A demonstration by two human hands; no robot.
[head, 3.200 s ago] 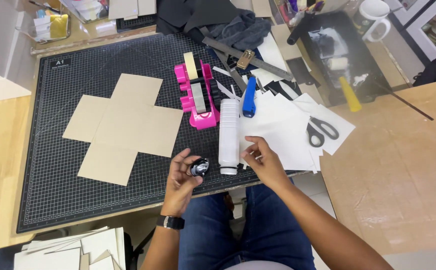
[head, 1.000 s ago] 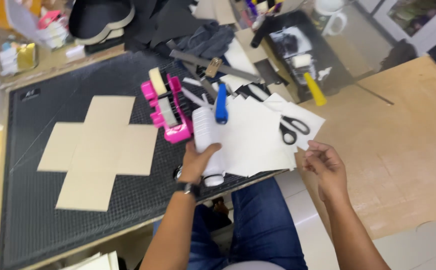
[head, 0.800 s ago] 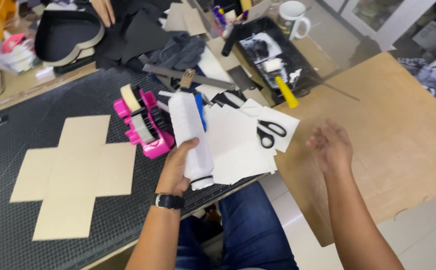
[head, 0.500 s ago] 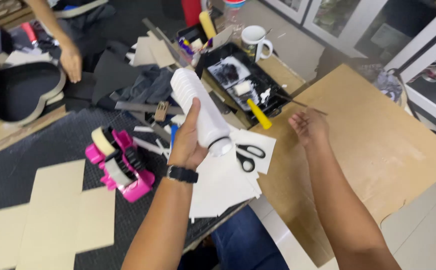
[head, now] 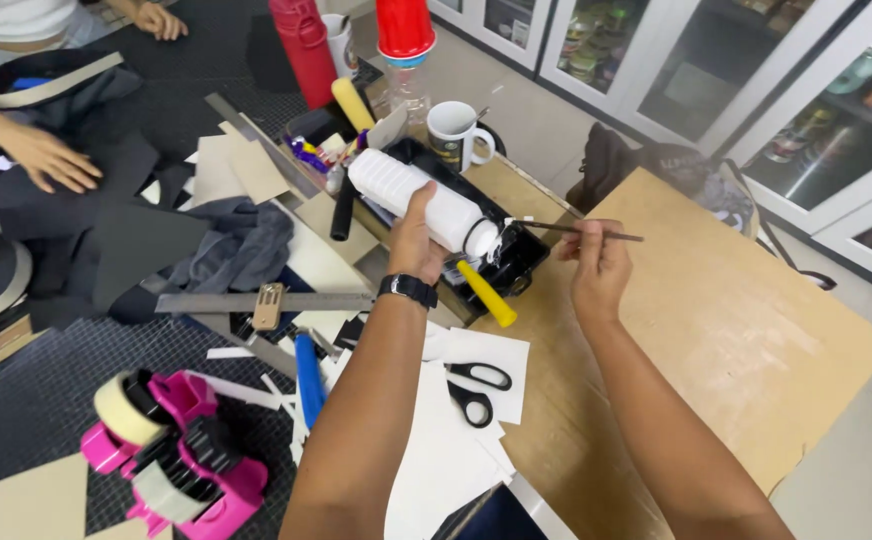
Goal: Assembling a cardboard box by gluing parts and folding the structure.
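Left hand (head: 418, 235) is wrapped tight around a white plastic glue bottle (head: 421, 200), tipped nearly flat over the black plastic tray (head: 516, 272). Its long axis runs from 10 o'clock down to 4 o'clock, with the nozzle end at 4. Right hand (head: 596, 262), just at 3 o'clock of the nozzle, pinches a thin dark stick (head: 581, 231) lying roughly level. Black-handled scissors (head: 476, 388) sit on white paper sheets (head: 451, 440) at 6 o'clock.
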